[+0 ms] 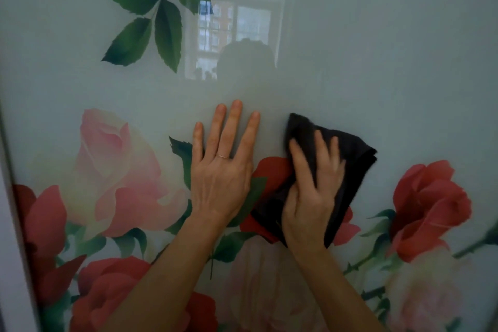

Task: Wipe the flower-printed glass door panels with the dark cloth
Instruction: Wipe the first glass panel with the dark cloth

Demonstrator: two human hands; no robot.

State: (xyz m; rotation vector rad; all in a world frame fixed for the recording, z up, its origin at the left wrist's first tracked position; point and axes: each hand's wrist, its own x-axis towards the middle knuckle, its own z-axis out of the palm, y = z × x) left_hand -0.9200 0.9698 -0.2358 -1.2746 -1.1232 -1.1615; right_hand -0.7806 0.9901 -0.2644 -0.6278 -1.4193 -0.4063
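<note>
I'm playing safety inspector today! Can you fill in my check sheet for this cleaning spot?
Surface: glass door panel, pale and glossy, printed with roses and green leaves.
Job's things: dark cloth, bunched, against the glass, partly over a red rose.
Clutter: nothing seen.
Grips: left hand lies flat on the glass, fingers straight, with a ring on one finger; right hand presses the cloth to the glass.
Cables: nothing seen.
Surroundings: pale door frame at the left edge; a window reflection shows in the glass.
</note>
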